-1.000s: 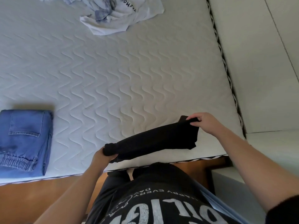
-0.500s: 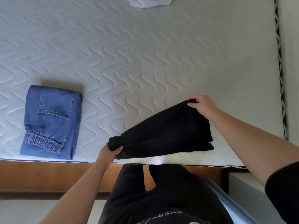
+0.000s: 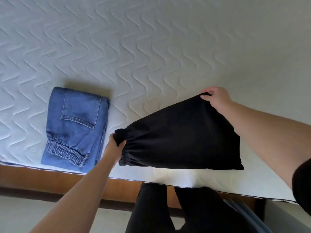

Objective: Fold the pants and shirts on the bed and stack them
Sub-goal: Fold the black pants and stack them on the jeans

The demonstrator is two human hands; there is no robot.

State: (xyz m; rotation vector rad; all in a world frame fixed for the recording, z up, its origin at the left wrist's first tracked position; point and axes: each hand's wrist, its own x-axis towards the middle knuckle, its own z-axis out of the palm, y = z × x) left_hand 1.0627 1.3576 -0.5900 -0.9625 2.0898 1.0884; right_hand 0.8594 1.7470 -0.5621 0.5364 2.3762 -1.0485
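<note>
From the head camera, the folded black pants [image 3: 181, 137] hang in the air just above the near edge of the bed [image 3: 151, 47], carried between both hands: the left hand [image 3: 114, 147] grips the bunched elastic end, and the right hand [image 3: 217, 98] pinches the far upper corner. The folded blue jeans [image 3: 74, 125] lie flat on the mattress just to the left, close to the left hand. The step in hand looks like carrying the black bundle over onto the jeans. To do it well, keep both grips level so the layers do not slide open, then lower the bundle squarely so its edges match the pile beneath. The black pants' long axis runs diagonally, gathered end toward the near left, the other end far right; the jeans lie lengthwise away from the person, cuffs nearest.
</note>
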